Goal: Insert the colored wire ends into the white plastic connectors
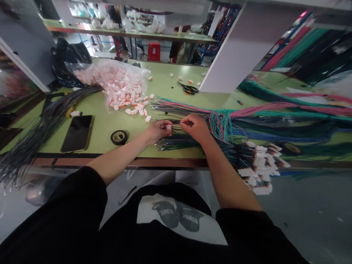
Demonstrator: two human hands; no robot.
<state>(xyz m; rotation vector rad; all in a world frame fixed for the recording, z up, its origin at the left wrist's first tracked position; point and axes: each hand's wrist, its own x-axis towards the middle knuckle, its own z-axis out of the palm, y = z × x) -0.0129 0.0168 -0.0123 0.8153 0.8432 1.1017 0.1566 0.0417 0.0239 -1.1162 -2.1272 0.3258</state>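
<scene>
My left hand (157,132) pinches a small white connector housing (168,127) between thumb and fingers. Just to its right, my right hand (194,127) is closed in a pinch over the dark wires; a thin wire seems to run from its fingertips toward the housing. Beneath and around both hands lie bundles of wires: pink and green ones (224,123) behind, blue ones (247,135) at the right, and dark ones (178,142) with bare metal terminals in front. Near my left hand, loose white and orange housings (137,109) spill from a clear plastic bag (121,73).
A phone (77,134) and a roll of black tape (119,137) lie left. Black scissors (188,88) rest farther back by a white post (233,51). Finished-looking white connectors (260,161) hang over the front edge at right. Grey wires (52,117) drape off the left side.
</scene>
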